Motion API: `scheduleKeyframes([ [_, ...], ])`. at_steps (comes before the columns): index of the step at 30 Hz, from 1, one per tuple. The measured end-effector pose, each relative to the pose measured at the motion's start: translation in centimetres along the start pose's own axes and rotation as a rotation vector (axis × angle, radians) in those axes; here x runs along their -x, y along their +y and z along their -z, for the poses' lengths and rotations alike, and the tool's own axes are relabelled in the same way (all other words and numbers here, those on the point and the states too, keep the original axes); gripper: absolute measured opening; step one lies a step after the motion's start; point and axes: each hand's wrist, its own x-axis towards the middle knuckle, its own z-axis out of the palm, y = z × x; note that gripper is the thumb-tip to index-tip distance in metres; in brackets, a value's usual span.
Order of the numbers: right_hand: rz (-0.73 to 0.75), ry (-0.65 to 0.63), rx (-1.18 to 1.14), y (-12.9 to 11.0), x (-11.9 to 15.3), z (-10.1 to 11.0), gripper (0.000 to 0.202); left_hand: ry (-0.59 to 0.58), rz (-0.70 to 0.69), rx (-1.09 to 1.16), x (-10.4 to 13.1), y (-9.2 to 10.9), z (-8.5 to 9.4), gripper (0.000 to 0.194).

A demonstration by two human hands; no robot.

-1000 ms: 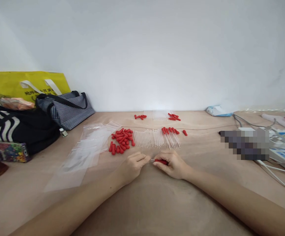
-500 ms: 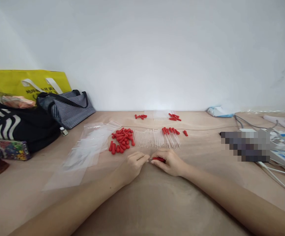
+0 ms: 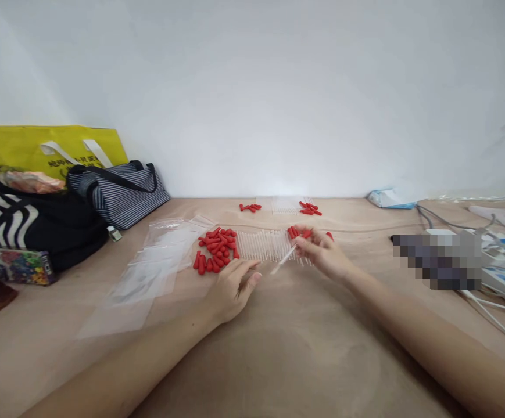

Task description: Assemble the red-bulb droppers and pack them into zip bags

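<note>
Between the fingers of my right hand [image 3: 322,251] is a thin clear tube with a red bulb [image 3: 305,234] at its upper end; its tip slants down to the left. That hand is over the right end of a row of clear tubes [image 3: 258,245], where a few red bulbs [image 3: 292,232] show. My left hand [image 3: 235,288] hovers below the row, thumb and fingers apart, holding nothing. Just beyond it lies a pile of loose red bulbs [image 3: 217,247].
Clear plastic bags [image 3: 147,267] lie left of the pile. Near the wall are more red bulbs [image 3: 311,208] and a bag of tubes [image 3: 285,204]. A striped bag [image 3: 130,191] stands at the left; a power strip [image 3: 502,278] with cables sits at the right.
My hands have come apart. The right one has moved up and right to the row with the bulbed tube, and my left hand has opened.
</note>
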Motion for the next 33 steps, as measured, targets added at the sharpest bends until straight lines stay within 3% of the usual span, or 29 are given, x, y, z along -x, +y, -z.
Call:
scheduleKeyframes([
  [5, -0.091, 0.264, 0.598, -0.1, -2.4, 5.8, 0.054, -0.103, 0.073, 0.0, -0.3, -0.2, 0.2, 0.011],
  [8, -0.171, 0.271, 0.877, 1.0, -3.2, 7.3, 0.052, -0.125, 0.048, -0.008, -0.3, -0.4, 0.2, 0.01],
  [15, -0.178, 0.326, 1.12, 2.8, -4.3, 6.9, 0.042, -0.124, 0.038, -0.007, -0.3, -0.4, 0.2, 0.01],
  [21, -0.045, 0.208, 1.254, 2.9, -4.4, 7.0, 0.02, -0.101, 0.052, -0.046, -0.2, -0.6, -0.1, 0.009],
  [28, 0.016, 0.183, 1.312, 2.7, -4.5, 6.9, 0.015, 0.043, 0.096, -0.403, -1.2, -2.1, 1.0, 0.007],
  [33, 0.035, 0.173, 1.328, 2.8, -4.4, 6.6, 0.013, 0.02, 0.188, -0.599, -4.1, -3.0, 1.3, 0.01],
])
